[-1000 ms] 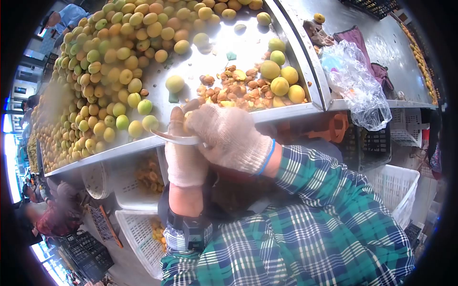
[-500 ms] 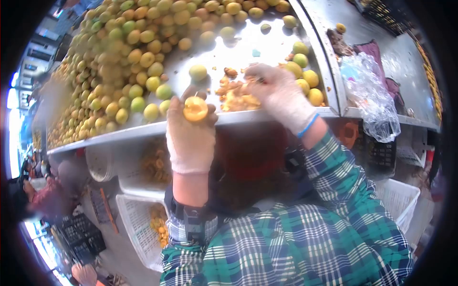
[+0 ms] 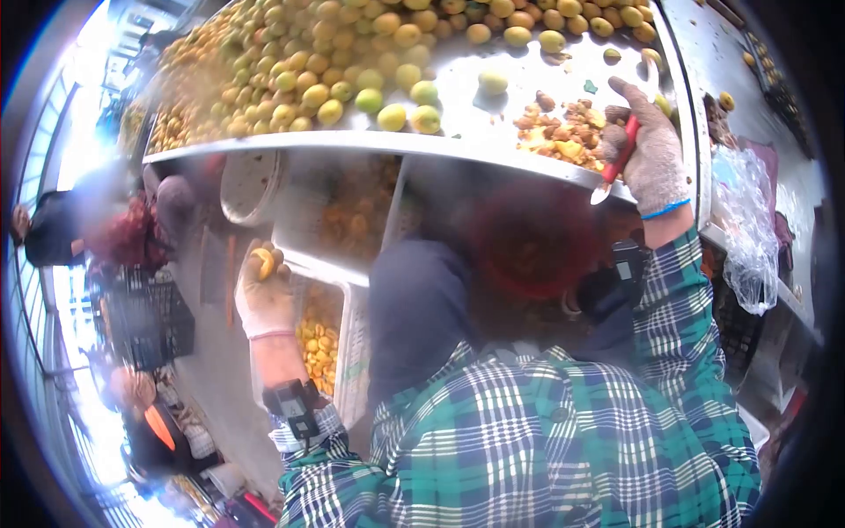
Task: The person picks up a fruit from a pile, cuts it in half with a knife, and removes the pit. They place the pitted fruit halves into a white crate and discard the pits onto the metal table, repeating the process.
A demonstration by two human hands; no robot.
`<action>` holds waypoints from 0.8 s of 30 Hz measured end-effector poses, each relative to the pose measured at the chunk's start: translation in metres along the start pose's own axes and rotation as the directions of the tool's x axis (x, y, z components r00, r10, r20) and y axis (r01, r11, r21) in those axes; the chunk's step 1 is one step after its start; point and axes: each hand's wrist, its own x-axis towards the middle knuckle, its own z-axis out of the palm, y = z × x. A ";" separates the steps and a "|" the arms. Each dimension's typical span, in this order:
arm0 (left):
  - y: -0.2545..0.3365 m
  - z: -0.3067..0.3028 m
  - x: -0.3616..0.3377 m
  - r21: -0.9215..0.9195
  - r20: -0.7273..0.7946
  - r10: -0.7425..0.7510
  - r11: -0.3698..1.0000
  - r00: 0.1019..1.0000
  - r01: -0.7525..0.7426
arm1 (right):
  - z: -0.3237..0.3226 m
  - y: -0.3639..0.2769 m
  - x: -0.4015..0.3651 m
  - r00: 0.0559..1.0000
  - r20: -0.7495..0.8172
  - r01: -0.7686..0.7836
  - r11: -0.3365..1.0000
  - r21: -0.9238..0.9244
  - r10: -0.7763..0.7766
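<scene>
My left hand (image 3: 267, 304), in a pale glove, is low at the left with its fingers closed around a cut piece of yellow-orange, apricot-like fruit (image 3: 262, 263). It is by the outer side of a white crate (image 3: 356, 352) that holds yellow cut fruit (image 3: 317, 354). On the right, my gloved right hand (image 3: 656, 150) grips a red-handled tool (image 3: 628, 148) with a short metal tip pointing down towards the metal table's front edge. Beside that hand lies a heap of fruit scraps and brown bits (image 3: 563, 134). The fingertips of both hands are partly hidden.
Whole yellow-green fruit (image 3: 299, 88) covers much of the metal table (image 3: 352, 141). A clear plastic bag (image 3: 746, 238) hangs at the right. Below stand a red basin (image 3: 525, 251), a white bucket (image 3: 249, 187) and a black crate (image 3: 148, 321). Other people (image 3: 53, 229) are at the left.
My left hand has moved from the table edge down and left to the white crate, still holding fruit. The red-handled tool now shows in my right hand. The view has shifted left.
</scene>
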 end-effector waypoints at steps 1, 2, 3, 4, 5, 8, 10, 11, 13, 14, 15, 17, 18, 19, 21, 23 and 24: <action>0.002 -0.023 0.003 0.042 -0.048 -0.018 0.999 0.999 0.020 | -0.004 0.003 0.004 1.000 0.005 -0.002 1.000 0.020 0.002; -0.001 -0.049 0.010 0.078 -0.094 -0.040 0.996 0.995 0.048 | -0.006 0.005 0.007 1.000 0.023 0.001 1.000 -0.009 -0.001; 0.000 -0.063 0.008 0.118 -0.145 -0.028 0.992 0.989 0.046 | -0.008 0.006 0.006 0.998 0.057 0.008 1.000 -0.026 -0.007; 0.000 -0.076 0.006 0.137 -0.217 -0.047 0.987 0.975 0.078 | -0.012 0.007 0.006 0.996 0.088 0.019 0.999 -0.040 -0.015; 0.001 -0.087 0.003 0.148 -0.242 -0.057 0.984 0.969 0.095 | -0.017 0.009 0.011 0.993 0.114 0.004 0.999 -0.045 0.001; 0.003 -0.116 -0.002 0.195 -0.282 -0.082 0.971 0.956 0.141 | -0.013 0.012 0.011 0.999 0.049 -0.005 0.996 -0.094 0.009; -0.004 -0.130 -0.003 0.230 -0.283 -0.097 0.959 0.954 0.166 | -0.015 0.013 0.014 0.998 0.063 0.014 0.992 -0.124 -0.006; -0.007 -0.136 -0.005 0.223 -0.263 -0.132 0.955 0.956 0.194 | -0.013 0.013 0.012 0.998 0.063 0.009 0.993 -0.120 -0.002; -0.019 -0.169 0.006 0.341 -0.212 -0.179 0.908 0.961 0.245 | -0.009 0.014 0.011 0.998 0.061 0.004 0.993 -0.116 0.003; -0.019 -0.166 0.005 0.342 -0.213 -0.180 0.907 0.960 0.246 | -0.009 0.015 0.011 0.998 0.070 0.012 0.993 -0.114 -0.004; -0.021 -0.161 0.004 0.286 -0.281 -0.246 0.901 0.927 0.326 | -0.010 0.015 0.012 0.997 0.076 0.020 0.993 -0.113 -0.012; -0.029 -0.171 0.013 0.144 -0.242 -0.380 0.896 0.893 0.421 | -0.016 0.018 0.025 0.997 0.080 0.027 0.995 -0.092 -0.020; -0.033 -0.178 0.017 0.147 -0.238 -0.386 0.893 0.891 0.426 | -0.018 0.018 0.030 0.996 0.089 0.025 0.997 -0.068 -0.019; -0.038 -0.184 0.023 0.111 -0.262 -0.331 0.923 0.907 0.369 | -0.019 0.015 0.032 0.996 0.087 0.029 0.997 -0.077 -0.022; -0.040 -0.180 0.026 0.094 -0.293 -0.218 0.962 0.931 0.255 | -0.017 0.014 0.027 0.987 0.150 0.063 0.998 0.013 -0.064; -0.035 -0.171 0.029 0.130 -0.212 -0.174 0.970 0.962 0.205 | -0.025 0.011 0.033 0.986 0.128 0.087 0.985 0.146 -0.106; -0.027 -0.156 0.030 0.194 -0.221 -0.158 0.960 0.962 0.202 | -0.026 0.007 0.031 0.984 0.154 0.046 0.965 0.257 -0.088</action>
